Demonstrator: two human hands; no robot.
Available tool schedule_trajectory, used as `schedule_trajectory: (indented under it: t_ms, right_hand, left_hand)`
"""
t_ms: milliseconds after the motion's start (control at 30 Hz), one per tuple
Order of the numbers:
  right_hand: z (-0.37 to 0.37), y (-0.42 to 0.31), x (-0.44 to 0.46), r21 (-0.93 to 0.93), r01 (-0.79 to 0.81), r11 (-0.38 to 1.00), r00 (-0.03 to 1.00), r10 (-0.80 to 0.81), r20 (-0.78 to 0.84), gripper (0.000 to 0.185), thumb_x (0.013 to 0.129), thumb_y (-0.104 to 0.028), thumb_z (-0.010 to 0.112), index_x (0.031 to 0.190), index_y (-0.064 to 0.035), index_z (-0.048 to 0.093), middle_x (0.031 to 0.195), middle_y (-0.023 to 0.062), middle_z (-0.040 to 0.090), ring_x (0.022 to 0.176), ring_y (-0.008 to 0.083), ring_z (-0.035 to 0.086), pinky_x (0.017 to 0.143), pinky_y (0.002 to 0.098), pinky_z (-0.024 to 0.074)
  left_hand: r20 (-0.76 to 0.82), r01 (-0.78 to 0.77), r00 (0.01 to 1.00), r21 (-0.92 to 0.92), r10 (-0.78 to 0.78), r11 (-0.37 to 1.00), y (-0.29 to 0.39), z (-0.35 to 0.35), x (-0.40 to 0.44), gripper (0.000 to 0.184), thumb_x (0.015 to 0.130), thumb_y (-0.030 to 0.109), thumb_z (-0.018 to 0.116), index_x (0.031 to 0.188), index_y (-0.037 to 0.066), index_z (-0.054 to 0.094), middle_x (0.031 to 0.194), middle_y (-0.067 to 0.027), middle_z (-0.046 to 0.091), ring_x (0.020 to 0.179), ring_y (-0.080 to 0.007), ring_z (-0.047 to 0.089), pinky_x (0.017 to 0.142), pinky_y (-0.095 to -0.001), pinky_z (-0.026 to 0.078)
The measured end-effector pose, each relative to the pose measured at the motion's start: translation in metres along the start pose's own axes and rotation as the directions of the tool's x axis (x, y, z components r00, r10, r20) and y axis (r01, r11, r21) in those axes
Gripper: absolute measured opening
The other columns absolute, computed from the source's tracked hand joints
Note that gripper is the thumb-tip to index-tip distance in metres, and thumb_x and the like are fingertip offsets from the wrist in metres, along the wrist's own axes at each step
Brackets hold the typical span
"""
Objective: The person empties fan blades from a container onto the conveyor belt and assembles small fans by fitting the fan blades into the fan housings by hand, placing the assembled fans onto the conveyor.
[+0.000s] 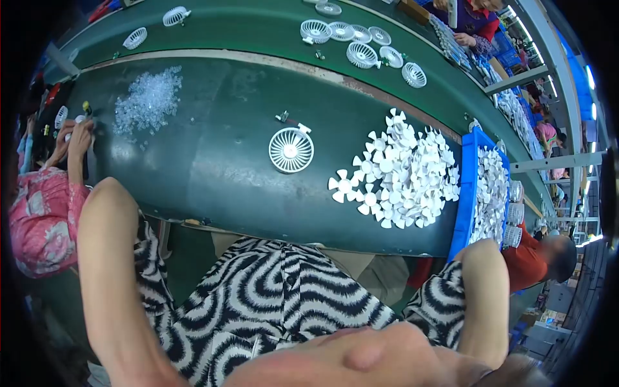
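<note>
Neither of my hands is in view. Both arms are bent, with the left elbow [111, 193] and the right elbow [485, 255] raised over the near edge of the green worktable [225, 148]. A round white fan housing [291, 151] lies in the middle of the table, a small circuit board [282, 117] wired to its top. Right of it, white fan blades [412, 174] form a loose pile. Beyond the pile, a blue bin [465, 193] is filled with more white blades.
Small clear plastic pieces [148, 100] lie heaped on the left. Along the far side, a green conveyor belt [245, 32] carries several fan housings and covers. A co-worker in pink [45, 216] sits left, hands [78, 137] on parts; another in orange [525, 261] is at right.
</note>
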State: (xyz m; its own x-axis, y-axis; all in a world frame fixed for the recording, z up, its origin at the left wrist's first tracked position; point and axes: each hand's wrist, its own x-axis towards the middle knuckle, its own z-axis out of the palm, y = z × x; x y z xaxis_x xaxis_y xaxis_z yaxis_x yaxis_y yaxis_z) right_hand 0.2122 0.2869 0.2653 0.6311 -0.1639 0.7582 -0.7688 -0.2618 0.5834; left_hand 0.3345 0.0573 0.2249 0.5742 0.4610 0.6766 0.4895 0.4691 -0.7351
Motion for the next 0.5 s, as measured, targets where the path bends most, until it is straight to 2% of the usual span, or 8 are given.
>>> schedule_trajectory:
  t_ms: [133, 200, 233, 267, 333, 367, 400, 500]
  right_hand:
    - [-0.001, -0.002, -0.063, -0.258, 0.322, 0.911, 0.945, -0.324, 0.036, 0.042, 0.09, -0.028, 0.055, 0.125, -0.0061, 0.052, 0.132, 0.0185, 0.049, 0.122, 0.0379, 0.042, 0.096, 0.0575, 0.0322]
    - [-0.002, 0.047, -0.125, -0.334, -0.098, 0.937, 0.867, -0.084, -0.491, 0.033, 0.083, -0.002, 0.054, 0.115, 0.0034, 0.045, 0.089, 0.0136, 0.061, 0.079, 0.0192, 0.06, 0.071, 0.0253, 0.0499]
    - [0.0, 0.055, -0.16, -0.458, -0.416, 0.786, 0.891, 0.253, -0.376, 0.024, 0.084, -0.003, 0.054, 0.107, 0.0036, 0.052, 0.094, 0.0116, 0.062, 0.082, 0.017, 0.06, 0.073, 0.023, 0.0476]
    - [0.002, 0.066, -0.193, -0.595, -0.629, 0.5, 0.753, 0.583, -0.306, 0.016, 0.085, -0.005, 0.055, 0.099, 0.0037, 0.059, 0.099, 0.0096, 0.062, 0.085, 0.0148, 0.06, 0.076, 0.0207, 0.0453]
    - [0.02, 0.127, -0.253, -0.55, -0.714, 0.434, 0.483, 0.874, 0.063, 0.024, 0.082, 0.0, 0.058, 0.106, 0.001, 0.059, 0.103, 0.0147, 0.061, 0.093, 0.0276, 0.059, 0.085, 0.0323, 0.045]
    - [0.028, 0.15, -0.298, -0.496, -0.819, 0.287, 0.267, 0.957, 0.114, 0.026, 0.082, -0.005, 0.06, 0.107, -0.002, 0.059, 0.104, 0.0164, 0.061, 0.098, 0.0329, 0.057, 0.086, 0.0339, 0.0446]
    - [0.028, 0.17, -0.358, -0.585, -0.743, 0.326, 0.253, 0.945, 0.206, 0.026, 0.08, -0.007, 0.061, 0.105, -0.0033, 0.06, 0.103, 0.0169, 0.06, 0.098, 0.0352, 0.056, 0.085, 0.0385, 0.0459]
    - [0.037, 0.199, -0.461, -0.811, -0.543, 0.218, -0.027, 0.961, 0.276, 0.024, 0.076, -0.005, 0.058, 0.1, -0.0032, 0.06, 0.1, 0.0185, 0.06, 0.093, 0.0355, 0.056, 0.08, 0.0457, 0.0472]
  left_hand:
    - [-0.212, 0.135, 0.967, -0.036, -0.14, 0.99, -0.013, -0.001, -0.067, 0.035, 0.088, 0.016, 0.055, 0.117, -0.003, 0.05, 0.125, -0.0142, 0.053, 0.117, -0.0265, 0.048, 0.101, -0.0423, 0.037]
    - [-0.313, 0.037, 0.948, 0.285, 0.057, 0.958, -0.034, 0.001, -0.116, 0.026, 0.092, 0.021, 0.054, 0.106, 0.0, 0.06, 0.101, -0.0089, 0.064, 0.1, -0.0132, 0.058, 0.093, -0.0315, 0.044]
    - [-0.594, 0.251, 0.8, 0.2, -0.086, 0.947, -0.052, 0.027, -0.144, 0.023, 0.091, 0.025, 0.058, 0.1, 0.005, 0.062, 0.094, -0.0039, 0.065, 0.087, -0.0114, 0.06, 0.083, -0.0305, 0.048]
    - [-0.371, 0.474, 0.834, 0.107, -0.407, 0.874, -0.06, 0.034, -0.171, 0.023, 0.09, 0.022, 0.057, 0.102, 0.003, 0.06, 0.093, -0.0065, 0.064, 0.085, -0.0139, 0.06, 0.078, -0.03, 0.048]
    - [0.186, 0.847, 0.491, 0.128, -0.851, 0.517, -0.07, 0.053, -0.228, 0.024, 0.088, 0.015, 0.056, 0.107, 0.0, 0.057, 0.091, -0.0117, 0.06, 0.081, -0.0189, 0.06, 0.068, -0.0292, 0.047]
    - [0.321, 0.915, 0.285, 0.188, -0.903, 0.356, -0.078, 0.074, -0.261, 0.025, 0.082, 0.005, 0.059, 0.105, -0.003, 0.055, 0.102, -0.0143, 0.06, 0.095, -0.0247, 0.058, 0.079, -0.0335, 0.047]
    - [0.395, 0.945, 0.098, 0.251, -0.914, 0.209, -0.087, 0.101, -0.292, 0.025, 0.081, 0.002, 0.058, 0.106, 0.0, 0.055, 0.1, -0.0145, 0.059, 0.093, -0.0262, 0.058, 0.079, -0.0329, 0.046]
    - [0.563, 0.854, -0.017, 0.437, -0.826, 0.281, -0.091, 0.159, -0.391, 0.027, 0.079, 0.004, 0.055, 0.106, 0.001, 0.054, 0.101, -0.0165, 0.057, 0.097, -0.0349, 0.053, 0.082, -0.0441, 0.044]
